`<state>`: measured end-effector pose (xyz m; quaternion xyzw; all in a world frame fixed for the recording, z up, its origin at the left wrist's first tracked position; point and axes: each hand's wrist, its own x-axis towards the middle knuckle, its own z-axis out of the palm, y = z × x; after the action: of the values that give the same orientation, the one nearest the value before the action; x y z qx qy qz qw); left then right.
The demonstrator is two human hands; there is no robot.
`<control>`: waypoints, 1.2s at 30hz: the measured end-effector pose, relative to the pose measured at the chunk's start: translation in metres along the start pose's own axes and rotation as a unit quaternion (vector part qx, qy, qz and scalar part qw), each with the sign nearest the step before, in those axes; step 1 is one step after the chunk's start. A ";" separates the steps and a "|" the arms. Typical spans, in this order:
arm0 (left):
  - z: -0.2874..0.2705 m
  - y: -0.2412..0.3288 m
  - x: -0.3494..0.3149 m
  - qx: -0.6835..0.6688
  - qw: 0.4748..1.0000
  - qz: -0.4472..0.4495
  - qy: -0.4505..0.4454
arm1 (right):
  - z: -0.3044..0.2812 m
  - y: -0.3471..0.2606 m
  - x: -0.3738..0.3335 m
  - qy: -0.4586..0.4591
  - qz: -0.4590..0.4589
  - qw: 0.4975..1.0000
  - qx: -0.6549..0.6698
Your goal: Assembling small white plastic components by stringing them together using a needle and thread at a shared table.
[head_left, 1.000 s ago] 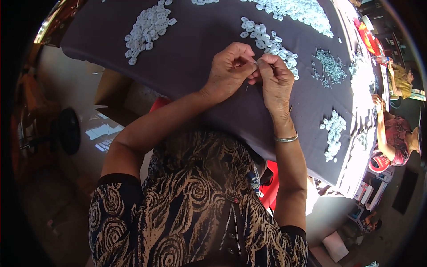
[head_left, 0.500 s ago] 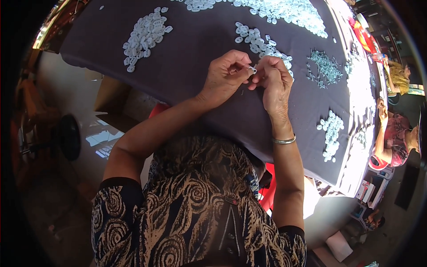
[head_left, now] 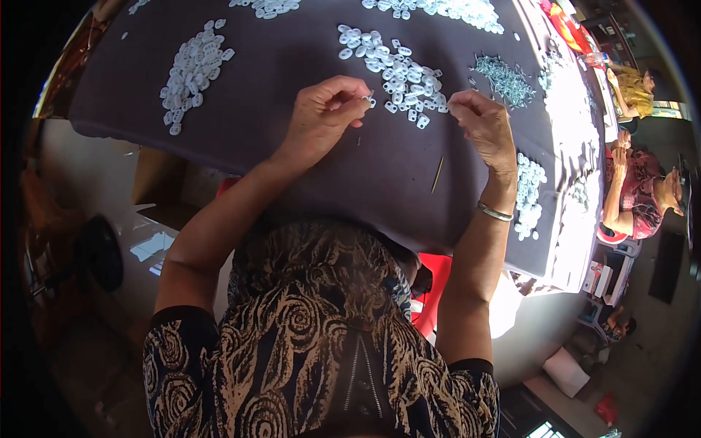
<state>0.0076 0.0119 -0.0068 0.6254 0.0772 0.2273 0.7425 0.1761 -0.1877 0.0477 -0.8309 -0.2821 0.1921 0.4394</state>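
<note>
Between the thumb and forefinger of my left hand (head_left: 321, 120) is a small white plastic piece (head_left: 371, 103), with a tiny dark bit at its top. My right hand (head_left: 488, 131) is apart from it, thumb and fingers pinched together at the right end of a pile of white plastic pieces (head_left: 409, 79); anything between those fingertips is too small to make out. Beyond the right hand lies a heap of small greenish metal pins (head_left: 505, 79). A thin brass-coloured stick (head_left: 437, 175) and a tiny pin (head_left: 358, 140) rest on the dark cloth between my forearms.
More white pieces are heaped at the left (head_left: 191, 77), at the far edge (head_left: 460, 11) and beside my right wrist (head_left: 529, 193). The dark tablecloth (head_left: 255, 95) covers the table. Two people (head_left: 642, 193) sit along the sunlit right side. A cardboard box (head_left: 157, 175) stands below left.
My hands have come apart; the right one has moved right, away from the white piece, which stays in my left. The brass-coloured stick now shows. The whole view has shifted.
</note>
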 end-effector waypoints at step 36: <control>0.004 -0.001 -0.001 0.000 1.000 0.017 0.002 | 0.015 0.019 0.001 0.146 -0.133 0.977 -0.076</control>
<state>0.0086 0.0079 -0.0071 0.6257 0.0680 0.2417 0.7385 0.1741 -0.1866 0.0235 -0.8360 -0.3364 -0.0130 0.4333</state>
